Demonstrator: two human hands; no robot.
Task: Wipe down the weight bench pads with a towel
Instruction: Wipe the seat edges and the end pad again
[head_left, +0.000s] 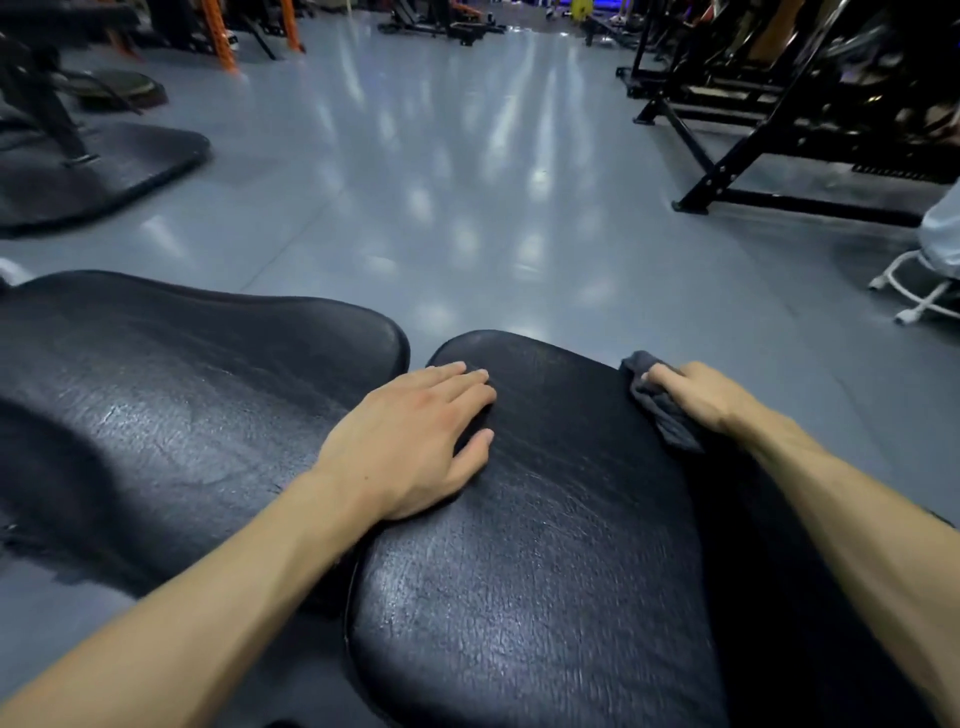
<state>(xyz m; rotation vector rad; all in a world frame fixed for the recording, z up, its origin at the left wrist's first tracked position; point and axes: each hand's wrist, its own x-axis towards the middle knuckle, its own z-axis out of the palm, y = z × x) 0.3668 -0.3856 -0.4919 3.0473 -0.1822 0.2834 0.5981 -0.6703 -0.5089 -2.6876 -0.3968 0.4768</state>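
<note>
On the right edge of the near pad (545, 519), my right hand (711, 397) presses a dark towel (662, 415) against the side of the cushion; the grip there is closed over the bunched cloth, fingers laid across it, with part of the towel sticking out past the fingertips. My left hand (410, 441) lies flat on top of the same pad, palm down, fingers spread and holding nothing, apparently to steady the cushion. A second pad (182, 405) sits to the left, separated from the near one by a narrow gap. Both surfaces are black, grained and glossy; whether the sheen is moisture or only reflected light I cannot tell. Risks from this position: the towel is bunched, not spread, so each pass is likely to cover only a narrow strip and leave streaks. Pressure applied on the rounded edge may let the cloth roll off the side and drop to the floor (467, 208). The left hand rests on the top surface and would mark it with prints if that area has been wiped. The gap between pads is easily skipped.
</note>
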